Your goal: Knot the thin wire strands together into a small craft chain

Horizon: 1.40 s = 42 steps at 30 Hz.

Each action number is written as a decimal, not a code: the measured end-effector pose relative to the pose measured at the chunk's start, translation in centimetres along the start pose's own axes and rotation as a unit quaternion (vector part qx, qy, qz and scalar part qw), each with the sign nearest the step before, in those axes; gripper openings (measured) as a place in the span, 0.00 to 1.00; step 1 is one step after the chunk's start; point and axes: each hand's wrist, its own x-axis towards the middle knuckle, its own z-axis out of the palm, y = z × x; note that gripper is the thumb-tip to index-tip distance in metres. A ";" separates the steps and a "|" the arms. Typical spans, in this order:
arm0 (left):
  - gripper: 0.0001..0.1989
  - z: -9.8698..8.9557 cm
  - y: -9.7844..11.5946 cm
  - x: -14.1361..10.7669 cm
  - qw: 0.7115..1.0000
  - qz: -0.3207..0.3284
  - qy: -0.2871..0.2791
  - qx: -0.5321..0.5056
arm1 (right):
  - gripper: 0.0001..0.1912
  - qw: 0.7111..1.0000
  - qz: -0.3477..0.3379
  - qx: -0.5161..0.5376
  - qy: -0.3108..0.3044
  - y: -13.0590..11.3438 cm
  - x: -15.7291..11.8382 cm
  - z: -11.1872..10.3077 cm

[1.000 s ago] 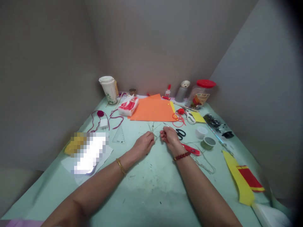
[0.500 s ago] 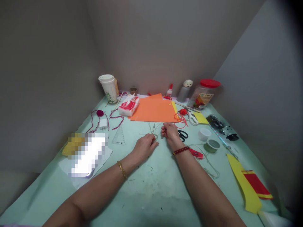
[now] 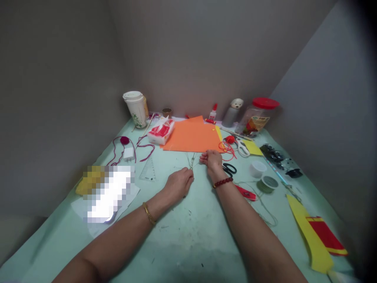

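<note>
My left hand [image 3: 179, 183] rests low over the middle of the table. Its thumb and fingers are pinched on the near end of a small piece of thin green cord [image 3: 192, 162], knotted along its length, with loose strands fanning out at the far side. My right hand [image 3: 213, 161] is just to the right, fingers curled together, and a thin strand seems to run from the knotting to its fingertips. Black-handled scissors [image 3: 230, 169] lie right beside that wrist, partly covered by it. A clear set square [image 3: 148, 171] lies left of the cord.
Orange sheets [image 3: 191, 135] lie beyond my hands, with a tissue pack [image 3: 161, 131] at their left. To the right are red cord [image 3: 227, 149], white scissors [image 3: 242, 148], a small white tub [image 3: 258, 169], a green cord spool [image 3: 267, 183] and a red-lidded jar [image 3: 256, 118].
My left hand has shifted slightly down and its fingers have closed in at the cord's near end. My right hand has turned a little, its fingertips now pointing more leftward.
</note>
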 end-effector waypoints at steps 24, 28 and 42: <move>0.08 0.6 -0.6 -0.6 0.999 0.027 0.041 -0.013 | 0.02 0.997 -0.059 -0.052 -0.019 -1.4 -0.1 -0.4; 0.08 0.6 -0.5 -0.8 0.998 0.024 0.055 -0.029 | 0.02 0.964 -0.116 -0.232 -0.058 -3.4 -2.9 -4.0; 0.07 0.4 -0.2 -0.7 0.997 0.012 0.061 -0.042 | 0.06 0.744 -0.257 -0.596 -0.158 -0.3 -5.5 -1.0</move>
